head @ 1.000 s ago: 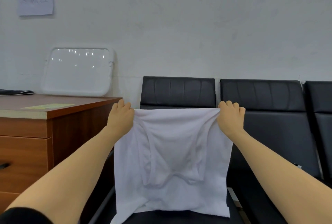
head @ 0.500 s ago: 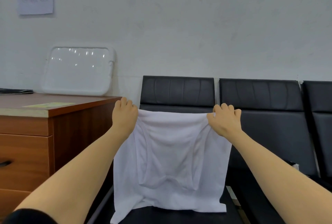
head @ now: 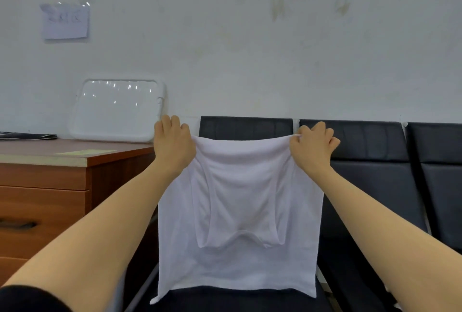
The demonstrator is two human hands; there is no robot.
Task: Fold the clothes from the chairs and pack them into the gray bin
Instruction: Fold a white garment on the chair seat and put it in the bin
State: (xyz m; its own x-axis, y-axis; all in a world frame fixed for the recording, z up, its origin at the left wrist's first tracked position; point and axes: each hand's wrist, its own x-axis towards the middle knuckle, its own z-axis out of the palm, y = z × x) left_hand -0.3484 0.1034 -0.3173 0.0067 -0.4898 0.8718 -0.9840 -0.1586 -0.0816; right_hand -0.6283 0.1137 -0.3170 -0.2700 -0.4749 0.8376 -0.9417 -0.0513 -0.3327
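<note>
One white garment (head: 237, 211), two gripping hands

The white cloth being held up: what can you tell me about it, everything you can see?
The white cloth is a soft, thin garment, folded over so a shorter layer with a curved hem lies on a longer one. It hangs upright in front of a black chair. The left hand and right hand grip its top corners, the edge sagging slightly between them. Its bottom hem reaches about to the seat.

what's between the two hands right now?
In the head view, the top edge of the white garment spans between the left hand and right hand, each gripping one end. Behind it shows the black chair backrest.
</note>
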